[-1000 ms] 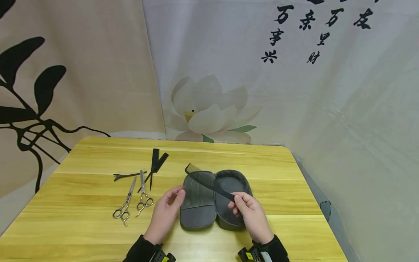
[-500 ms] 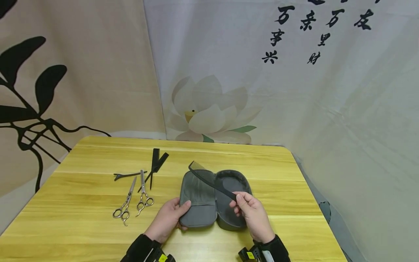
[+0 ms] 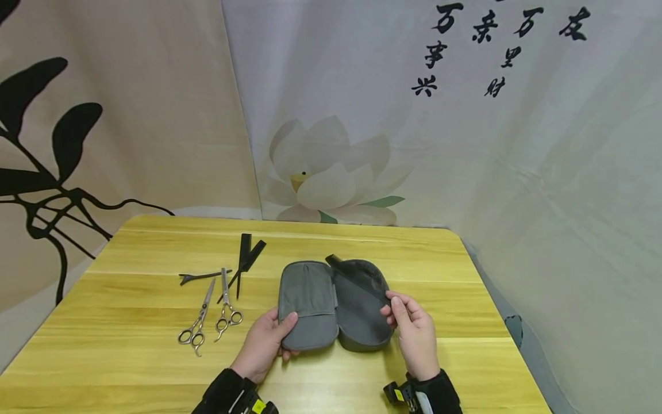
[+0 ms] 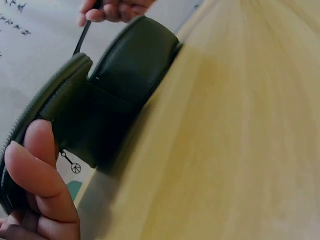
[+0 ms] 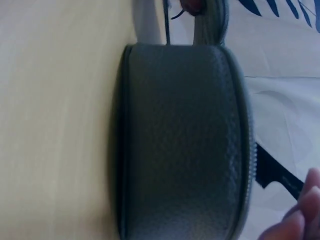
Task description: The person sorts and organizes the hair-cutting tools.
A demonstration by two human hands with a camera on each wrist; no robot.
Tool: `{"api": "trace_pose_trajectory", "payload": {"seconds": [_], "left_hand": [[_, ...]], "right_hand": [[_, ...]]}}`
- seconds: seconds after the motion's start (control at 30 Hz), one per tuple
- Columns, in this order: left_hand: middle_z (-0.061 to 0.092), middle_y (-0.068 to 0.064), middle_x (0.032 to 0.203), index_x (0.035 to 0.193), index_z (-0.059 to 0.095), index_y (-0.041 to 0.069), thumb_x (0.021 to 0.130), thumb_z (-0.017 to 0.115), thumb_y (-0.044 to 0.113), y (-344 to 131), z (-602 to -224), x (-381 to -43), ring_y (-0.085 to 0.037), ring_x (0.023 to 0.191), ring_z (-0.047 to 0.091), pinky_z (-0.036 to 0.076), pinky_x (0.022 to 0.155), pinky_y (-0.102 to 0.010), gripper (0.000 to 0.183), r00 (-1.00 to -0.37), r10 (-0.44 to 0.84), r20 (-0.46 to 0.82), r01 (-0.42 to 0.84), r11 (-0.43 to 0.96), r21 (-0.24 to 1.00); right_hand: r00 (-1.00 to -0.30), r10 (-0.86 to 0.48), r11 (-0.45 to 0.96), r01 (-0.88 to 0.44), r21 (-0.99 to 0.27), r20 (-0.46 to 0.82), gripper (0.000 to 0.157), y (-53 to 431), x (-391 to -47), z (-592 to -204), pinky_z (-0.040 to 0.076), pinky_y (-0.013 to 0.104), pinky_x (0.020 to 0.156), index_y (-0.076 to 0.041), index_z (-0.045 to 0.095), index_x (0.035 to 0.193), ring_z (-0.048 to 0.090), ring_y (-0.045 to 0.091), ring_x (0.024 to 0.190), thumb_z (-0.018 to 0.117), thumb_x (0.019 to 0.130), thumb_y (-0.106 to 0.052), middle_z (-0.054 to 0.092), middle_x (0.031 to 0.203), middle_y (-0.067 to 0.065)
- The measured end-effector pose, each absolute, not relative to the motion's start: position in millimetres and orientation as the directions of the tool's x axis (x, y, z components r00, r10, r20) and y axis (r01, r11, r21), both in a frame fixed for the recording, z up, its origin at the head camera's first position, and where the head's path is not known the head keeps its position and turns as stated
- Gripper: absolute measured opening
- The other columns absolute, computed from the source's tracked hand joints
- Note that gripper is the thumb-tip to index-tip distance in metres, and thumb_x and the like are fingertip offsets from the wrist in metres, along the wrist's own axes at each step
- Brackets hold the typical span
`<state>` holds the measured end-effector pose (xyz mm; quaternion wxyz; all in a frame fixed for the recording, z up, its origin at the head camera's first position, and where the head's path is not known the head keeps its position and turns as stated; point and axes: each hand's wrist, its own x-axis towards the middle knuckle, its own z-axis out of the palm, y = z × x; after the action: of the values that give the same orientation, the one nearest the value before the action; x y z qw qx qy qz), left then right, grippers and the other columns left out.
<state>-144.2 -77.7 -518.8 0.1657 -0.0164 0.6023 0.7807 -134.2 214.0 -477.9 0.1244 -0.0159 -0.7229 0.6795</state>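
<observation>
A grey zip case [image 3: 308,330] lies spread like a book on the wooden table. My left hand [image 3: 260,346] grips the edge of its left half, thumb on the inner face and fingers beneath, and that edge is lifted. Between thumb and fingers my right hand [image 3: 415,333] pinches one end of a black comb [image 3: 357,280]. The comb slants over the right half of the case, its far end near the top of the hinge. From the right wrist view, the comb [image 5: 275,170] shows past the zip rim of the case [image 5: 185,135].
Left of the case lie two pairs of metal scissors [image 3: 205,307] [image 3: 225,299], a dark hair clip [image 3: 199,278] and two crossed black combs [image 3: 245,248]. The wooden table [image 3: 439,276] ends before a printed cloth backdrop [image 3: 331,86].
My left hand has come to the case's left edge, gripped it and raised that half. My right hand has moved right, bringing the comb from across both halves to over the right half.
</observation>
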Motion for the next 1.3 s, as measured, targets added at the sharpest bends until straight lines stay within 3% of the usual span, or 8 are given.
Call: {"api": "trace_pose_trajectory", "payload": {"seconds": [0.23, 0.4, 0.57, 0.67, 0.77, 1.03, 1.13, 1.3], "left_hand": [[0.067, -0.014, 0.07, 0.126, 0.049, -0.007, 0.1, 0.06, 0.029, -77, -524, -146, -0.024, 0.052, 0.062, 0.049, 0.037, -0.024, 0.045, -0.956, 0.198, -0.217, -0.261, -0.234, 0.937], [0.069, -0.016, 0.076, 0.128, 0.047, -0.006, 0.101, 0.06, 0.028, -77, -526, -146, -0.024, 0.051, 0.062, 0.05, 0.036, -0.025, 0.046, -0.954, 0.214, -0.212, -0.264, -0.254, 0.93], [0.069, -0.017, 0.08, 0.129, 0.048, -0.005, 0.1, 0.06, 0.028, -78, -523, -146, -0.023, 0.049, 0.062, 0.048, 0.036, -0.025, 0.045, -0.951, 0.207, -0.23, -0.278, -0.248, 0.928], [0.069, -0.017, 0.08, 0.128, 0.049, -0.004, 0.1, 0.061, 0.028, -78, -523, -145, -0.022, 0.047, 0.06, 0.047, 0.036, -0.025, 0.045, -0.952, 0.199, -0.233, -0.277, -0.232, 0.932], [0.068, -0.017, 0.08, 0.13, 0.049, -0.002, 0.1, 0.061, 0.029, -78, -523, -145, -0.02, 0.045, 0.059, 0.047, 0.035, -0.024, 0.045, -0.952, 0.196, -0.234, -0.276, -0.221, 0.936], [0.068, -0.016, 0.078, 0.129, 0.051, 0.002, 0.1, 0.061, 0.027, -78, -525, -146, -0.019, 0.042, 0.057, 0.044, 0.033, -0.023, 0.04, -0.955, 0.17, -0.243, -0.274, -0.196, 0.941], [0.068, -0.016, 0.078, 0.13, 0.051, 0.002, 0.1, 0.061, 0.028, -78, -526, -146, -0.019, 0.042, 0.057, 0.045, 0.033, -0.023, 0.04, -0.954, 0.17, -0.246, -0.276, -0.188, 0.943], [0.068, -0.016, 0.08, 0.129, 0.051, 0.001, 0.1, 0.06, 0.028, -78, -525, -146, -0.018, 0.042, 0.057, 0.045, 0.033, -0.023, 0.041, -0.953, 0.177, -0.248, -0.279, -0.183, 0.943]], "right_hand": [[-0.912, 0.214, 0.235, -0.299, -0.925, 0.349, 0.025, 214, -133, -479, 0.053, 0.02, 0.062, 0.003, 0.07, 0.104, 0.058, 0.037, 0.072, 0.056, 0.103, -0.018, 0.068, 0.081, 0.012], [-0.885, 0.215, 0.3, -0.344, -0.89, 0.414, 0.024, 212, -131, -480, 0.049, 0.022, 0.056, 0.0, 0.07, 0.092, 0.059, 0.028, 0.067, 0.057, 0.102, -0.017, 0.063, 0.07, 0.005], [-0.916, 0.118, 0.327, -0.329, -0.886, 0.383, 0.026, 211, -132, -483, 0.053, 0.027, 0.064, -0.004, 0.072, 0.102, 0.059, 0.025, 0.074, 0.048, 0.106, -0.015, 0.067, 0.078, 0.005], [-0.945, -0.042, 0.433, -0.31, -0.846, 0.325, 0.03, 216, -131, -480, 0.052, 0.03, 0.065, -0.007, 0.069, 0.119, 0.059, 0.023, 0.074, 0.044, 0.108, -0.019, 0.07, 0.088, 0.001], [-0.957, -0.163, 0.566, -0.291, -0.771, 0.242, 0.031, 223, -128, -474, 0.052, 0.028, 0.063, -0.01, 0.064, 0.13, 0.06, 0.011, 0.071, 0.05, 0.106, -0.024, 0.071, 0.091, -0.005], [-0.988, -0.088, 0.767, -0.15, -0.624, 0.129, 0.029, 229, -127, -468, 0.052, 0.029, 0.059, -0.017, 0.073, 0.108, 0.057, 0.0, 0.067, 0.081, 0.082, -0.025, 0.067, 0.082, -0.013], [-0.986, -0.112, 0.821, -0.161, -0.548, 0.121, 0.026, 228, -129, -470, 0.053, 0.03, 0.061, -0.018, 0.075, 0.106, 0.059, 0.001, 0.07, 0.081, 0.081, -0.025, 0.069, 0.084, -0.011], [-0.973, -0.21, 0.852, -0.231, -0.471, 0.096, 0.028, 227, -129, -471, 0.054, 0.033, 0.066, -0.014, 0.071, 0.118, 0.063, 0.007, 0.081, 0.073, 0.09, -0.018, 0.072, 0.102, 0.002]]}}
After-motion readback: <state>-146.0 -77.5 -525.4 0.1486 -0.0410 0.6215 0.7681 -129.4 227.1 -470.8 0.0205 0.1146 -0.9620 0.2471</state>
